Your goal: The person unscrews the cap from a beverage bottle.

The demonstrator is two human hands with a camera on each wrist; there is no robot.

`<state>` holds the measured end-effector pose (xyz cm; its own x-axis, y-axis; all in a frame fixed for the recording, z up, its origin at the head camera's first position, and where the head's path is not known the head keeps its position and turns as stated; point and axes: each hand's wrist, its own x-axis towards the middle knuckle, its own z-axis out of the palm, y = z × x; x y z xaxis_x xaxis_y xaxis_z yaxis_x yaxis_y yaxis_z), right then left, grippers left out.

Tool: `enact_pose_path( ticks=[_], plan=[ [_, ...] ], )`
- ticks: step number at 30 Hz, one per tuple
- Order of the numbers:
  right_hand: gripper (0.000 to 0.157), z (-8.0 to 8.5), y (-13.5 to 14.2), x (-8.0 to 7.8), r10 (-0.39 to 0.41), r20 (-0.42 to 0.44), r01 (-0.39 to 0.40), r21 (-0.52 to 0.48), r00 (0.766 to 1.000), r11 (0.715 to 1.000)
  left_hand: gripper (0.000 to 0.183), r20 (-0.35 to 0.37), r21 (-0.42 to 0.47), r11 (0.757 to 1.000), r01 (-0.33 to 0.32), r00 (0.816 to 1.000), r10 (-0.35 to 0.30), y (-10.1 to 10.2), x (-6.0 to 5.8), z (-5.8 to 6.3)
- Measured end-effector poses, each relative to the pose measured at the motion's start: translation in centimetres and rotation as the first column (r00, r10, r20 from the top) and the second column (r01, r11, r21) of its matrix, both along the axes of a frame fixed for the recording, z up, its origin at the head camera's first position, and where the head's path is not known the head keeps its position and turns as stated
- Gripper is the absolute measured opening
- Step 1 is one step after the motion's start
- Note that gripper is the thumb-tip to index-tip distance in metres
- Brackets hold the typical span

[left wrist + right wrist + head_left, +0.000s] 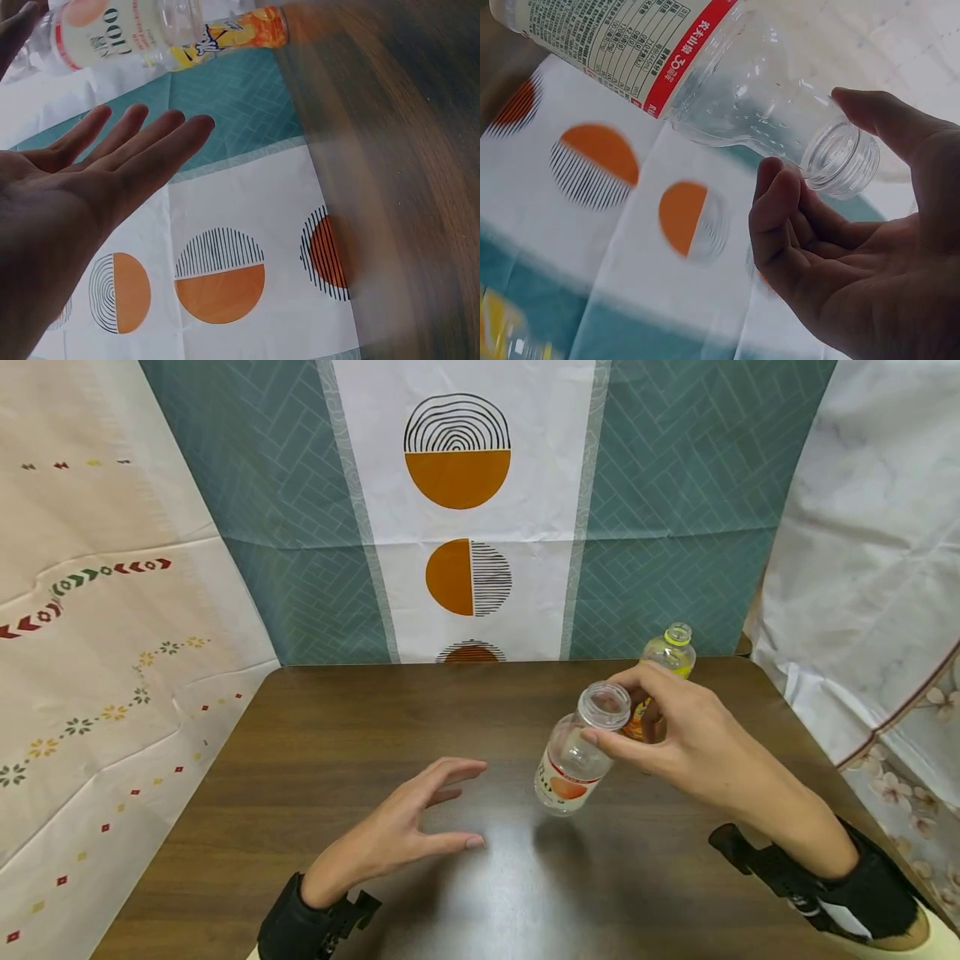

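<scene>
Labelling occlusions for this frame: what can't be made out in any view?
- Second bottle: head view, lower half hidden behind the right hand.
- Clear bottle: base cut off by the top edge in the right wrist view; label print too small in the head view.
- Table: blurred in the left wrist view.
- Left hand: palm faces away in the head view.

Clear bottle [572, 755] with red-orange label; dark brown wooden table [315, 752]; teal herringbone backdrop [285, 527], white stripe, orange half-circles.

- Clear bottle [112, 30]: label shows large digits "100" in the left wrist view.
- Same bottle [630, 45]: red band reads "30" among Chinese characters; the fine print table beside it is too small to read.
</scene>
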<state>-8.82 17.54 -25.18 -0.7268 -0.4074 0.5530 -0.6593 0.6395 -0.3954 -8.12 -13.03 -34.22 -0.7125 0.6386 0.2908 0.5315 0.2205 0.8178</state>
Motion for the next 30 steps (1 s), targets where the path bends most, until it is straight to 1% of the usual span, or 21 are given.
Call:
enact_pose_path(
  ticks=[4,7,10,12,13,15,18,22,25,30],
  plan=[
    [0.036,0.0,2.3,-0.3,-0.105,0.017,0.105,0.010,0.994,0.994,0.062,-0.001,-0.014,1.000,-0.006,1.000,0.006,-0.4,-0.6,-1.2],
    [0.036,0.0,4.0,-0.4,-0.143,0.052,0.143,0.002,0.988,0.990,0.061,-0.005,-0.026,0.999,-0.018,1.000,0.018,-0.7,-1.1,-2.2],
    [0.036,0.0,5.5,-0.6,-0.201,0.086,0.202,0.003,0.976,0.979,0.061,-0.011,-0.020,1.000,-0.019,1.000,0.019,-0.8,-1.4,-2.6],
    [0.036,0.0,6.4,-0.8,-0.237,0.111,0.239,-0.001,0.965,0.971,0.061,-0.016,-0.017,1.000,-0.019,1.000,0.018,-0.9,-1.5,-2.7],
    [0.035,0.0,6.8,-0.8,-0.265,0.129,0.268,-0.003,0.955,0.963,0.060,-0.018,-0.015,1.000,-0.018,1.000,0.018,-0.9,-1.5,-2.8],
    [0.036,0.0,7.6,-0.9,-0.308,0.141,0.310,0.006,0.941,0.951,0.060,-0.018,-0.015,1.000,-0.019,1.000,0.019,-0.9,-1.5,-2.8],
    [0.038,0.1,8.9,-1.2,-0.364,0.174,0.366,0.023,0.915,0.930,0.060,-0.019,-0.016,1.000,-0.025,1.000,0.025,-0.9,-1.5,-2.7],
    [0.042,0.2,10.7,-2.0,-0.436,0.167,0.430,0.074,0.884,0.900,0.060,-0.015,-0.012,1.000,-0.027,1.000,0.027,-1.1,-1.6,-2.7],
    [0.048,0.1,12.0,-2.7,-0.486,0.139,0.473,0.117,0.863,0.873,0.060,-0.007,-0.012,1.000,-0.027,1.000,0.027,-1.1,-1.6,-2.7],
    [0.054,-0.4,13.9,-3.6,-0.538,0.112,0.520,0.156,0.836,0.840,0.059,-0.005,-0.014,0.999,-0.034,0.999,0.034,-1.2,-1.5,-2.7]
  ],
)
